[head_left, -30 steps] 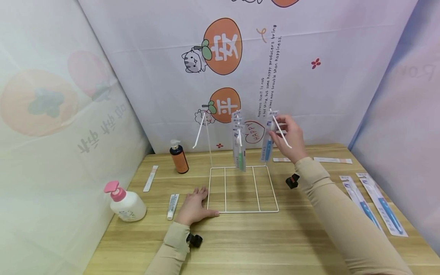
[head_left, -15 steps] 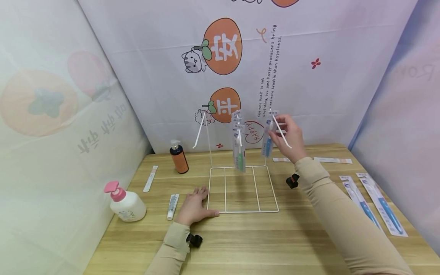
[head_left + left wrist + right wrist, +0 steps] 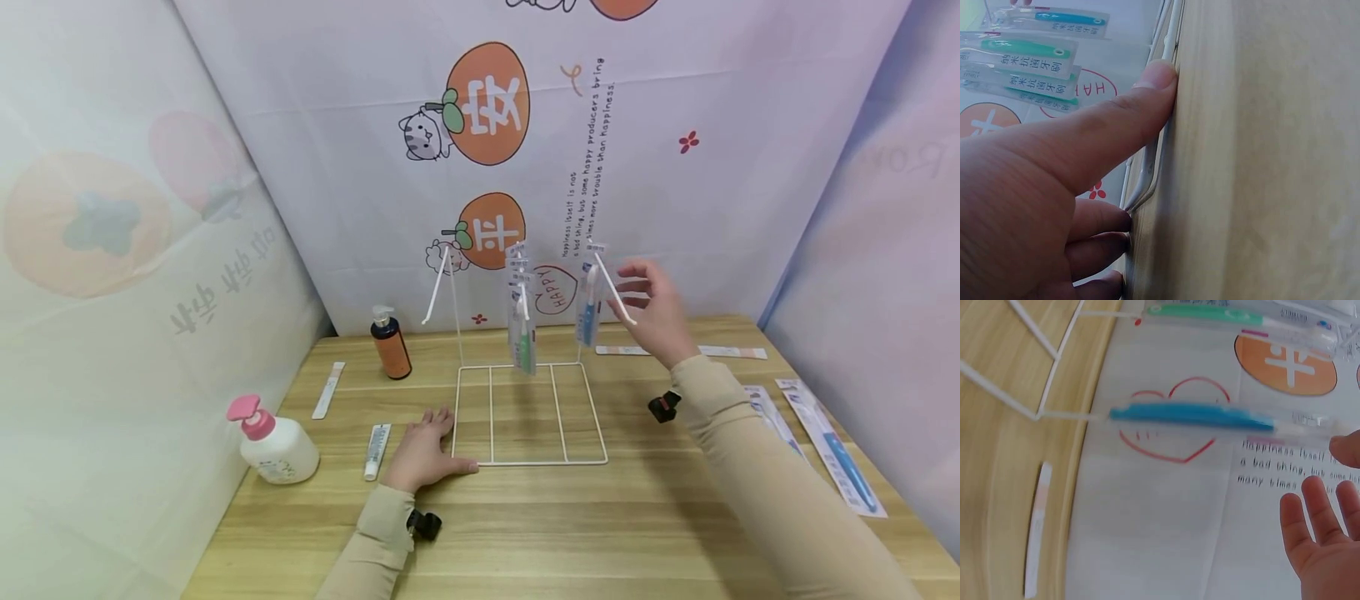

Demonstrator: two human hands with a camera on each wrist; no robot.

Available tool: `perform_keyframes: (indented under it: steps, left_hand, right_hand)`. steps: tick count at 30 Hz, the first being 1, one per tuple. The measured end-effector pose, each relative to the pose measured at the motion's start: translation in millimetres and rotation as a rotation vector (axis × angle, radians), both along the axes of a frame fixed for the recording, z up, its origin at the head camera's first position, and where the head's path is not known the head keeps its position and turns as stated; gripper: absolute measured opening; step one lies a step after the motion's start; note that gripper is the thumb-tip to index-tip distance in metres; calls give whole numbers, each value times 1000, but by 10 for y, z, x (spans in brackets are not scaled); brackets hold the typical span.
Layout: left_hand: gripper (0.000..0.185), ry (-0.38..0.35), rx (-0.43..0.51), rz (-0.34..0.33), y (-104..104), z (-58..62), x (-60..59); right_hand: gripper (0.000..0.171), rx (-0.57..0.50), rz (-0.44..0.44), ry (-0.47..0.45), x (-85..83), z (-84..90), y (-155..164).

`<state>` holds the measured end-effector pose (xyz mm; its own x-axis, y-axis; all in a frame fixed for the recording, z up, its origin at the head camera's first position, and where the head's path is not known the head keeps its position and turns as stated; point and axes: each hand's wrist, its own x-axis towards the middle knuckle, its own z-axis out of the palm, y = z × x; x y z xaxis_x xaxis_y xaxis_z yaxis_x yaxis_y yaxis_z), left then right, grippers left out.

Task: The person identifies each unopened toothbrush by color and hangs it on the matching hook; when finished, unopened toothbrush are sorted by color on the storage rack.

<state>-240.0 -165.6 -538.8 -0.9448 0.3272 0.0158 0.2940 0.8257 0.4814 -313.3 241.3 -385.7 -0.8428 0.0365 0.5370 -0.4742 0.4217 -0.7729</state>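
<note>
— Blue toothbrush pack (image 3: 588, 300): where?
— Hanging on the rack's (image 3: 528, 412) right hook, just left of the right hand (image 3: 652, 312), which has spread fingers and holds nothing.
— Left hand (image 3: 422, 450)?
— Flat on the table (image 3: 525, 533), thumb touching the rack base.

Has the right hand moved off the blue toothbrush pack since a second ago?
Yes. The right hand has let go and drawn back rightward, away from the blue toothbrush pack, which hangs on the white wire rack.

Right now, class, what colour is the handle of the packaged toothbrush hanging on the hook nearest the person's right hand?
Blue. The packaged toothbrush shows best in the right wrist view.
</note>
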Motion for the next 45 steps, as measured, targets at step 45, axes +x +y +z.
perform_keyframes:
  steps: [45]
  left_hand:
    - [106, 3, -1, -6, -28, 37, 10]
  right_hand:
    - [66, 592, 0, -572, 702, -1365, 2810]
